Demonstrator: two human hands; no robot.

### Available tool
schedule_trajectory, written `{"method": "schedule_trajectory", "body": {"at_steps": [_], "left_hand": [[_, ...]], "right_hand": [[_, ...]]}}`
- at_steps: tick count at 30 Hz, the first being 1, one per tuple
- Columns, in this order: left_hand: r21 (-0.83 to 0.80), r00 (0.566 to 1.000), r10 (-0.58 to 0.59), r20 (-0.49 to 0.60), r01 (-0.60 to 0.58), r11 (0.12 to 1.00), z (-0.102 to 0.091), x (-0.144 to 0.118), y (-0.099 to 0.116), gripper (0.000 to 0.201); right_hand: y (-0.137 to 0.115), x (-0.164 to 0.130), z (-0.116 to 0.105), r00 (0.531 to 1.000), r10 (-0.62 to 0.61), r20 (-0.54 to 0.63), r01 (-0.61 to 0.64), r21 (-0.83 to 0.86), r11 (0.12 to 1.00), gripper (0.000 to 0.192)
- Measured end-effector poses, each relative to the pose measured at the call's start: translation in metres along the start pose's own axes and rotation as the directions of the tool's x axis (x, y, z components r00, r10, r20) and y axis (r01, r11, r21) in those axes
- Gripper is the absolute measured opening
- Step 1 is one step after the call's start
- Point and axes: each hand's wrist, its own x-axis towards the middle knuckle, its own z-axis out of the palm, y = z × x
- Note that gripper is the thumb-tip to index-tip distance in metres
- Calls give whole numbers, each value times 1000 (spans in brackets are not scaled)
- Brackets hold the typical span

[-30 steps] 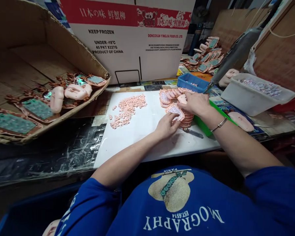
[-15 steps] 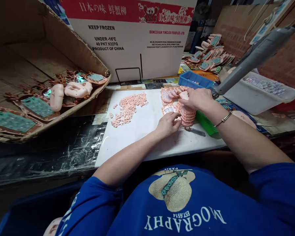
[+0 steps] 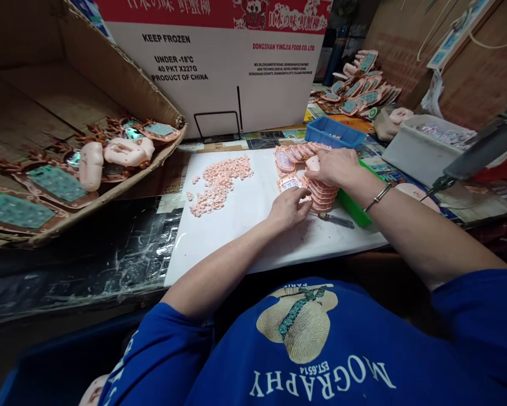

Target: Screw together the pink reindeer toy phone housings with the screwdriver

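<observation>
On a white board [image 3: 223, 242], my left hand [image 3: 290, 207] rests with its fingers curled together beside a pink-rimmed plate with a patterned face [image 3: 289, 184]. Whatever those fingers hold, if anything, is too small to make out. My right hand [image 3: 336, 167] reaches over a stack of pink plates [image 3: 323, 196], its fingers closed on a smooth pink plastic piece [image 3: 312, 163] on top. Its fingertips are partly hidden. A row of similar pink plates [image 3: 294, 153] lies behind. Near the stack's front lies a screwdriver-like tool [image 3: 335, 220].
Small pink parts [image 3: 219, 183] lie heaped at the board's left. A cardboard box [image 3: 164, 141] holds circuit-board assemblies. Blue [image 3: 333, 132] and green [image 3: 357, 208] trays and a grey bin [image 3: 426, 149] stand rightward. A grey tool [image 3: 485, 144] hangs at right, its tip near my forearm.
The hanging grey tool has swung right and down, away from my right wrist. Both hands stay in nearly the same place. The view has shifted slightly.
</observation>
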Motion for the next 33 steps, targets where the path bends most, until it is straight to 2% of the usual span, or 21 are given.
{"method": "schedule_trajectory", "body": {"at_steps": [5,7,9,11,13,15,17,18,20,25,27,30,33], "left_hand": [[-36,999,-11,-51,9,999,-2,1,-2,22],[-70,995,-35,-95,28,997,-5,2,-2,30],[-214,983,-110,-147,77,974,-9,3,3,37],[-492,965,-230,-127,140,859,-14,3,12,43],[-754,956,-293,-18,180,632,-19,2,26,49],[-885,959,-270,82,195,424,-23,-2,42,53],[-923,962,-239,130,206,325,-24,-11,55,55],[-925,961,-239,137,211,316,-23,-16,60,56],[-911,959,-257,118,207,355,-18,-30,65,58],[-738,947,-310,-83,151,657,0,-65,67,56],[-672,943,-310,-124,151,725,3,-73,70,56],[-684,937,-330,-111,169,710,3,-76,73,56],[-801,940,-340,-20,188,568,0,-76,73,54]], "right_hand": [[-6,-7,-15,999,35,20,-34,-68,997,67],[-5,-15,-24,999,30,-23,-31,-56,998,67],[-2,-29,-33,994,-17,-112,18,14,1000,66],[1,-46,-38,971,-95,-219,128,143,981,64],[4,-66,-36,941,-172,-291,253,267,930,64],[7,-85,-28,906,-225,-358,348,331,877,63],[9,-101,-16,853,-259,-453,429,327,842,63],[10,-107,-9,823,-272,-499,461,307,833,65],[12,-118,5,770,-306,-559,510,251,823,74],[10,-136,27,703,-377,-603,581,181,794,83],[9,-139,31,697,-382,-607,593,188,783,82],[11,-139,33,697,-405,-592,621,216,754,79],[15,-135,33,675,-422,-606,663,247,706,75]]}}
